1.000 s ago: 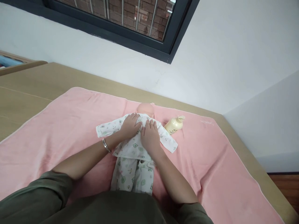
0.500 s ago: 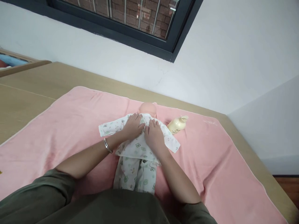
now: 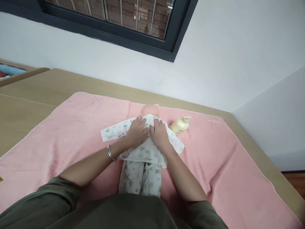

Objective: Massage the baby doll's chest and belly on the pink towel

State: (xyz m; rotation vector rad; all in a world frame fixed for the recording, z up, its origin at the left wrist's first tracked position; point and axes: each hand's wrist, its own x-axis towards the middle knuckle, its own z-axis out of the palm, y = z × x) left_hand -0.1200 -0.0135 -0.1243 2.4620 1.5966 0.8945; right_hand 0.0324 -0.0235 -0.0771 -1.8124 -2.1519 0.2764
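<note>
- Vs. the earlier views, both hands are seen shifted up the doll's torso, twd. the collar; fingertips now sit just below the head. Doll, towel & bottle are not seen to have moved.
- Judged from that shift: the top's front is prob. being smoothed or closed near the neck, w/ the work concentrated at the collar.
- Left hand (image 3: 137,131): laid flat, palm down, fingers spread lightly on the left half of the chest; nothing pinched as far as can be told. A thin silver metal bangle (image 3: 111,153) is worn at that wrist.
- Right hand (image 3: 160,133): laid flat likewise, fingers loosely apart, pressed on the right half of the chest; thumb is hidden, so a pinch can't be ruled out.
- The hands lie side by side, almost touching at the midline.
- Small plastic baby doll w/ bald peach head (image 3: 149,110): laid on its back mid-towel, head twd. the wall, legs twd. the person.
- It is dressed in a white cotton top & trousers w/ small green animal print (image 3: 140,178); sleeves are spread out flat to both sides, hem flared over the trousers.
- Underneath is spread a large pink terry towel (image 3: 71,127), on a beige wooden tabletop (image 3: 35,92).
- A pale yellow plastic pump bottle (image 3: 180,125) lies on its side just beside the doll's sleeve on the right.
</note>
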